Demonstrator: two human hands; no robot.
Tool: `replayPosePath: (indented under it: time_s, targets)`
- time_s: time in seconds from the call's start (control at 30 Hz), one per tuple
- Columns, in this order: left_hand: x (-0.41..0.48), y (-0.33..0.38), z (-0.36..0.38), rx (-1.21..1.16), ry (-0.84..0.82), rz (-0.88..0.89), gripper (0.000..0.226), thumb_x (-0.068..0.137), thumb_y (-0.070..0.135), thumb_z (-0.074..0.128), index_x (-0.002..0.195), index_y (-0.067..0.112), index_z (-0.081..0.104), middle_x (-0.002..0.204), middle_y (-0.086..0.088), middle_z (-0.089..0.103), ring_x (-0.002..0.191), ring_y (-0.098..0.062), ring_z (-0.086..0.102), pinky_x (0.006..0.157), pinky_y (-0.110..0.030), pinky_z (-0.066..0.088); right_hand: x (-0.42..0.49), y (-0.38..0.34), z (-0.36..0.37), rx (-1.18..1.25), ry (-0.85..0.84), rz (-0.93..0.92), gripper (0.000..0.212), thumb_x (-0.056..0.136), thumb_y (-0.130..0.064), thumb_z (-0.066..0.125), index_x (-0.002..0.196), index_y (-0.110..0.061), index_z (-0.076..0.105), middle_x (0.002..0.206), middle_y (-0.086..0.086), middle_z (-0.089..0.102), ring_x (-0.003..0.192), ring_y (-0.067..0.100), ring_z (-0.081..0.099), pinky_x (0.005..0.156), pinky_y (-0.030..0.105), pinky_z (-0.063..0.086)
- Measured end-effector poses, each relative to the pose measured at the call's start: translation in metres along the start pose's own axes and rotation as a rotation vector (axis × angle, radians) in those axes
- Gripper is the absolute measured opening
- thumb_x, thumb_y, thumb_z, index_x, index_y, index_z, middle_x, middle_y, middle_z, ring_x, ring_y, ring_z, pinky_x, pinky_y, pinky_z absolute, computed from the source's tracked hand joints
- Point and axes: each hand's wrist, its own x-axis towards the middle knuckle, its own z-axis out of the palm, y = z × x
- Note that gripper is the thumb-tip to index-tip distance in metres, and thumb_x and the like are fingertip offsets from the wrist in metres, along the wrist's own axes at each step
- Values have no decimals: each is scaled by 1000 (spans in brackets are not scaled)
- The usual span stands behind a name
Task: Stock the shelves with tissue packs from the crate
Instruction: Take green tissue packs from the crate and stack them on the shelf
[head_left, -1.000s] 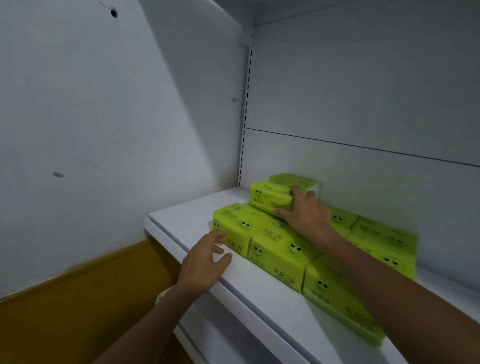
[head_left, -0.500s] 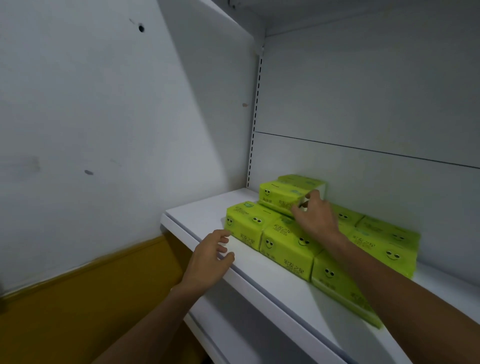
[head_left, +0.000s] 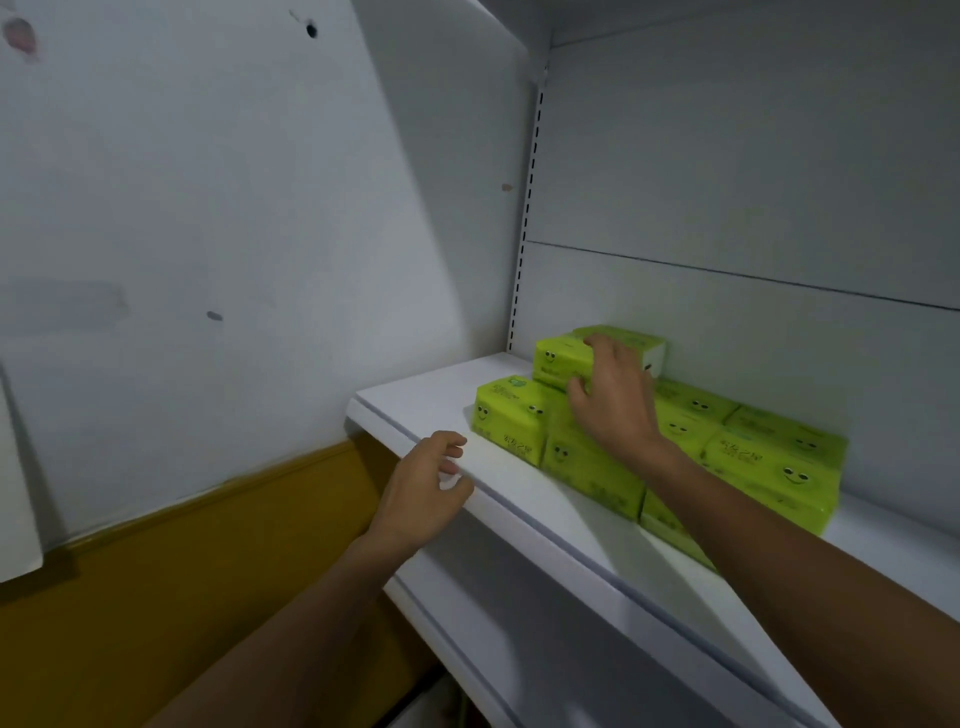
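The green tissue pack (head_left: 558, 361) is gripped by the right hand (head_left: 615, 400) atop the bottom row of packs (head_left: 779, 467) on the white shelf (head_left: 519, 501). Placement seems under way. The left hand (head_left: 426, 488) is held loosely curled and empty at the shelf edge. Squaring, then release, is called for next.

Lime-green smiley-faced packs (head_left: 511, 421) lie flat in rows on the white shelf (head_left: 545, 514); a top pack (head_left: 558, 358) sits stacked at back left.

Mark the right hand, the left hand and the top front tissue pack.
right hand (head_left: 615, 410), head view, back of the hand.
left hand (head_left: 418, 496), head view, back of the hand.
top front tissue pack (head_left: 557, 362), head view, its front face.
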Motion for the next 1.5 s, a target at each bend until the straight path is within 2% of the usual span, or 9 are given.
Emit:
replayPosePath:
  time_s: [0.2,0.47,0.63,0.73,0.93,1.0,1.13,1.27,1.5]
  targets:
    - [-43,-30,-48,66,5,-115,37,85,10,61,120,13,52,111,1,54,97,-12,55,81,-22,43,-43,-91,40,252,-89,-244,50,79,-17,46,124,3,51,121,21,56,111,36,52,93,36,35]
    - [-148,-142,-89,162,-14,-434,37,86,13,62,122,9,52,114,-6,58,98,-18,57,84,-30,47,-150,-149,168,432,-495,-164,47,92,-16,53,135,-3,41,135,16,47,123,28,45,100,37,37]
    - [-243,-214,-94,151,-78,-733,38,91,16,57,128,14,47,115,1,51,104,-16,52,84,-29,44,-251,-141,251,398,-845,-8,50,95,-20,52,141,-7,36,138,13,45,124,28,45,100,41,40]
    - [-298,-252,-83,144,-71,-869,39,89,12,59,127,10,48,120,-6,55,102,-21,56,88,-34,46,-313,-133,293,390,-975,81,49,95,-19,52,140,-7,37,136,14,46,120,31,47,96,44,43]
    - [-404,-303,-26,70,-97,-1110,38,85,4,58,123,5,51,110,-6,56,87,-18,53,72,-22,39,-444,-100,353,369,-1256,253,52,95,-15,54,142,-6,35,140,16,45,126,33,44,101,39,37]
    - [-434,-313,0,42,-78,-1182,37,81,2,62,117,2,54,101,-5,56,81,-16,53,69,-20,39,-487,-84,367,329,-1306,305,49,93,-15,56,137,-3,40,135,19,49,122,34,46,99,40,38]
    - [-483,-334,51,-72,-93,-1325,36,77,5,60,113,2,56,95,-4,54,77,-21,54,75,-33,47,-555,-46,387,261,-1411,413,47,91,-13,58,134,-2,44,133,20,50,121,33,48,96,36,39]
    - [-509,-355,87,-60,-171,-1406,35,85,5,56,120,6,55,104,-9,61,91,-22,57,86,-34,48,-594,-13,411,193,-1482,459,47,89,-10,58,133,0,45,131,21,51,120,34,48,95,39,41]
    - [-534,-404,116,-95,-170,-1491,39,82,9,58,120,6,54,112,-14,62,101,-30,60,87,-36,50,-627,-2,465,163,-1524,381,43,91,-9,55,132,0,46,135,20,49,125,32,45,98,34,36]
